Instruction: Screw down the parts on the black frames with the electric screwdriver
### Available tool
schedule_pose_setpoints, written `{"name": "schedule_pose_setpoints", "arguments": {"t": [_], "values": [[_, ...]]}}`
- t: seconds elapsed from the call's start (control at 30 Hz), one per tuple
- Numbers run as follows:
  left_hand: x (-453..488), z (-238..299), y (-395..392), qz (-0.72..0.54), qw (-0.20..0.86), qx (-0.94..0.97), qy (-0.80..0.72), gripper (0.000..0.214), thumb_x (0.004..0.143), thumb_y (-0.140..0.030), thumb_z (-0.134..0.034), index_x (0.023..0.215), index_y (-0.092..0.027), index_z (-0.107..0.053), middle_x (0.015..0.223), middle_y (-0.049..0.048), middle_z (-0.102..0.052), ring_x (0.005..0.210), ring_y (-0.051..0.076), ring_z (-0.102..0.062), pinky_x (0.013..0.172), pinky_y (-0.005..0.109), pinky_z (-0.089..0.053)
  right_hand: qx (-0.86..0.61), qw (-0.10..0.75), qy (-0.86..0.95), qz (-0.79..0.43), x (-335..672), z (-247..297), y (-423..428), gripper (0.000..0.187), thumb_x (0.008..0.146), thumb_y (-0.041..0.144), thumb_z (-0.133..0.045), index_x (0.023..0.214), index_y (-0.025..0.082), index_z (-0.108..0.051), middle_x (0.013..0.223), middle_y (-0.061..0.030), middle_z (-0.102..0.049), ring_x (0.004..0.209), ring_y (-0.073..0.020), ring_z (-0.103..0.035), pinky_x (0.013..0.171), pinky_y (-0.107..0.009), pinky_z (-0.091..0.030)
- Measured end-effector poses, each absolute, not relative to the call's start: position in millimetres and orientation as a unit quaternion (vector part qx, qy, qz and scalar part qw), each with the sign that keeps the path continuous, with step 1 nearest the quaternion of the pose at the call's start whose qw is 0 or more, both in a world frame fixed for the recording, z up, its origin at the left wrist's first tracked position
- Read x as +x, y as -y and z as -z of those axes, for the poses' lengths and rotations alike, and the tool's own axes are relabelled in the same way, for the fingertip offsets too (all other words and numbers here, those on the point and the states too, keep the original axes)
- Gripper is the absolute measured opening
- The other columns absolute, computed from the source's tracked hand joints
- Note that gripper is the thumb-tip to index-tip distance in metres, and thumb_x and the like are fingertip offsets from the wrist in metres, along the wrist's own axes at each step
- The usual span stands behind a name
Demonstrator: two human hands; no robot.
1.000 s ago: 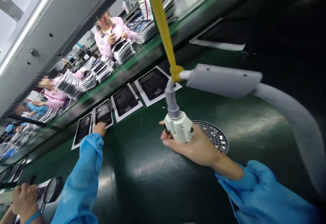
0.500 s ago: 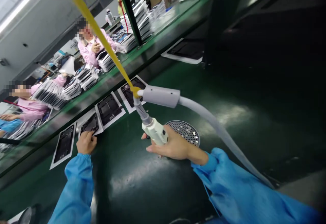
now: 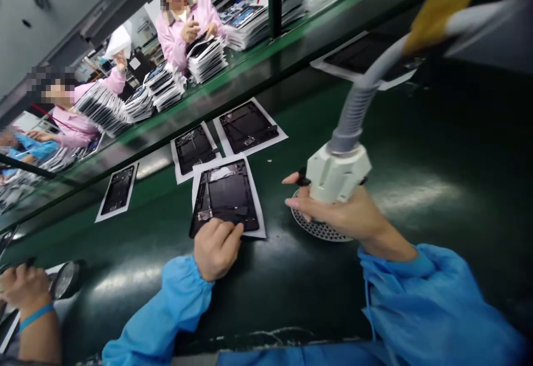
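Note:
My left hand (image 3: 219,248) is closed on the near edge of a black tablet housing (image 3: 229,192), which lies over a white sheet (image 3: 256,196) on the green bench. Small parts and a whitish patch show inside the housing. My right hand (image 3: 347,216) grips a pale air gun (image 3: 338,173), with thumb and forefinger stretched out to its left. A ribbed grey hose (image 3: 353,108) rises from the gun to a yellow strap (image 3: 441,13). Partly covered by that hand is a round perforated metal plate (image 3: 322,231) in the bench.
More housings on white sheets lie along the back: one (image 3: 250,127) behind mine, another (image 3: 194,149) beside it, one (image 3: 117,191) farther left. A co-worker's hand (image 3: 27,288) is at the lower left. Beyond the green ledge, people in pink sit by stacked sheets (image 3: 206,60).
My left hand has drawn the housing and its sheet away from the back row, toward me and rightward. The air gun remains in my right hand. The view has shifted.

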State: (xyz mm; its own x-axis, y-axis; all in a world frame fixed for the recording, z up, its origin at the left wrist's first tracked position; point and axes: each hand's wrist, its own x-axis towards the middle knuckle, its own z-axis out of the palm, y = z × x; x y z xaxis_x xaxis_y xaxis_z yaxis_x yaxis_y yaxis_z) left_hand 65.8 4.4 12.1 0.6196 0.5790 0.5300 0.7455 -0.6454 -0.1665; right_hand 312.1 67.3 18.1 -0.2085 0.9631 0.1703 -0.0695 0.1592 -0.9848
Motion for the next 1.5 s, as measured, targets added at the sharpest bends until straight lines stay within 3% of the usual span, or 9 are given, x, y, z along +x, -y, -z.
{"name": "schedule_pose_setpoints", "arguments": {"t": [0.2,0.4,0.57,0.77,1.27,1.5], "values": [[89,20,-4,0.143,0.054,-0.88,0.45,0.022,0.094,-0.028,-0.049,0.094,-0.018,-0.069,0.083,0.0047,-0.067,0.075,0.017,-0.061,0.06,0.027,-0.052,-0.411,0.595,0.521,-0.454,327,-16,-79,0.027,0.061,0.029,-0.079,0.074,0.02,-0.057,0.044,0.0057,-0.053,0.038,-0.0126,-0.051,0.043,-0.027,-0.045],[68,37,-4,0.181,0.002,-0.86,0.476,0.022,0.095,-0.024,-0.049,0.098,-0.018,-0.07,0.088,0.0052,-0.067,0.081,0.016,-0.062,0.069,0.027,-0.053,-0.415,0.62,0.493,-0.448,325,-8,-89,0.024,0.064,0.026,-0.075,0.073,0.02,-0.054,0.044,0.007,-0.052,0.038,-0.0125,-0.051,0.043,-0.027,-0.042],[64,42,-6,0.192,0.02,-0.865,0.463,0.021,0.094,-0.023,-0.05,0.097,-0.018,-0.07,0.086,0.0047,-0.067,0.079,0.016,-0.063,0.066,0.026,-0.052,-0.431,0.627,0.495,-0.419,315,-4,-93,0.017,0.062,0.02,-0.07,0.074,0.02,-0.058,0.043,0.0074,-0.054,0.037,-0.0126,-0.05,0.045,-0.029,-0.043],[59,32,-6,0.186,0.017,-0.861,0.472,0.02,0.093,-0.027,-0.053,0.09,-0.017,-0.07,0.086,0.0047,-0.067,0.079,0.016,-0.063,0.068,0.027,-0.052,-0.443,0.613,0.504,-0.416,314,-7,-89,0.024,0.064,0.02,-0.069,0.087,0.016,-0.062,0.045,0.007,-0.055,0.04,-0.012,-0.051,0.048,-0.029,-0.045],[60,22,-8,0.131,-0.006,-0.884,0.449,0.021,0.092,-0.026,-0.051,0.1,-0.018,-0.068,0.09,0.0045,-0.067,0.08,0.017,-0.064,0.065,0.027,-0.052,-0.466,0.601,0.5,-0.415,315,3,-93,0.022,0.064,0.02,-0.068,0.084,0.016,-0.062,0.045,0.0062,-0.055,0.04,-0.0119,-0.052,0.049,-0.029,-0.046],[66,30,-3,0.15,0.004,-0.898,0.413,0.023,0.093,-0.018,-0.045,0.091,-0.015,-0.067,0.084,0.0044,-0.067,0.073,0.015,-0.063,0.063,0.027,-0.052,-0.46,0.612,0.499,-0.406,316,8,-96,0.02,0.064,0.02,-0.069,0.082,0.017,-0.062,0.045,0.0061,-0.055,0.04,-0.0125,-0.052,0.048,-0.03,-0.046]]}}
